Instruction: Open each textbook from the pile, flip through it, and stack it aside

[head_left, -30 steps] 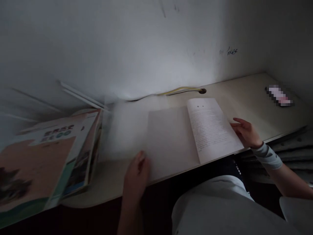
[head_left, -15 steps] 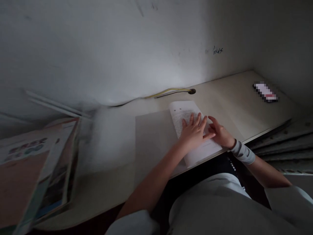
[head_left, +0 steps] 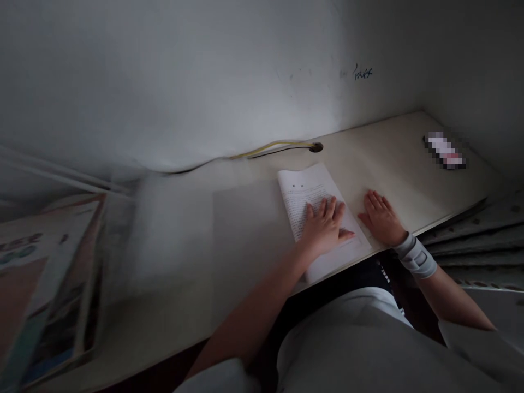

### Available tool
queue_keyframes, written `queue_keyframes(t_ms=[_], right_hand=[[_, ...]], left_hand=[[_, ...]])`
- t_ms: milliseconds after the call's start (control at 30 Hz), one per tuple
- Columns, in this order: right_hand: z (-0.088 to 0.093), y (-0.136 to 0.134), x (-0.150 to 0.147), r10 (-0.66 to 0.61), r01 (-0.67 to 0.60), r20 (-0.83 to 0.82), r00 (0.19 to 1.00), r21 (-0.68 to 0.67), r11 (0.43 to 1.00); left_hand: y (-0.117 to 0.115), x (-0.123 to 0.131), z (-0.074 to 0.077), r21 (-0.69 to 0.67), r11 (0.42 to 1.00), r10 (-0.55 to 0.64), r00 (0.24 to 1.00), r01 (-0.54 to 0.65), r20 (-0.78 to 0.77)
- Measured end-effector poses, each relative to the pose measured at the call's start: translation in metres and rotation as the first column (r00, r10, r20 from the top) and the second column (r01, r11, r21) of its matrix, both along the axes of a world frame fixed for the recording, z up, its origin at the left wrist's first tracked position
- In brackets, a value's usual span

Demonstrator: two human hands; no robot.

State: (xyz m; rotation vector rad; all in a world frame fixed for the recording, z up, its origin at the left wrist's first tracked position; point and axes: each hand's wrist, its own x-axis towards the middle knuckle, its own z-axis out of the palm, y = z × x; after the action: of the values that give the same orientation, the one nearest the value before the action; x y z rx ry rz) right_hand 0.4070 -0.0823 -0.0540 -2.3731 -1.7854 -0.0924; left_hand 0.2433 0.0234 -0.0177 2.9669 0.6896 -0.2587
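A white printed booklet lies on the pale desk near its front edge. My left hand rests flat on the lower part of its printed page, fingers spread. My right hand lies flat and open on the bare desk just right of the booklet, a grey wrist wrap on that wrist. Neither hand holds anything.
Colourful magazines are stacked at the far left, with pale sheets beside them. A yellow cable runs into a desk hole by the wall. A small blurred object lies at the far right. My light-clothed lap sits below the edge.
My left hand left the desk's left front edge and came to rest on the booklet's page. My right hand slid off the booklet onto the bare desk and flattened. The view shifted.
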Motion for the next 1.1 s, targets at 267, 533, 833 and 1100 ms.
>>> queue_keyframes(t_ms=[267, 533, 833, 1100], right_hand=[[-0.001, 0.0, 0.0, 0.016, -0.011, -0.045, 0.999, 0.104, 0.994], [0.003, 0.003, 0.007, 0.064, -0.051, -0.049, 0.997, 0.228, 0.972], [0.013, 0.005, 0.005, -0.017, 0.043, -0.12, 0.993, 0.221, 0.974], [0.034, 0.003, 0.02, -0.151, 0.176, -0.194, 0.969, 0.122, 0.977]], left_hand=[[0.0, -0.001, 0.0, 0.006, 1.0, 0.003, 1.0, -0.003, 0.002], [-0.001, -0.001, -0.002, 0.019, 1.0, 0.011, 1.0, -0.011, 0.008], [-0.001, -0.002, -0.006, 0.031, 1.0, 0.0, 0.999, -0.001, 0.039], [-0.001, -0.002, -0.002, -0.001, 1.0, 0.008, 0.999, -0.008, 0.047]])
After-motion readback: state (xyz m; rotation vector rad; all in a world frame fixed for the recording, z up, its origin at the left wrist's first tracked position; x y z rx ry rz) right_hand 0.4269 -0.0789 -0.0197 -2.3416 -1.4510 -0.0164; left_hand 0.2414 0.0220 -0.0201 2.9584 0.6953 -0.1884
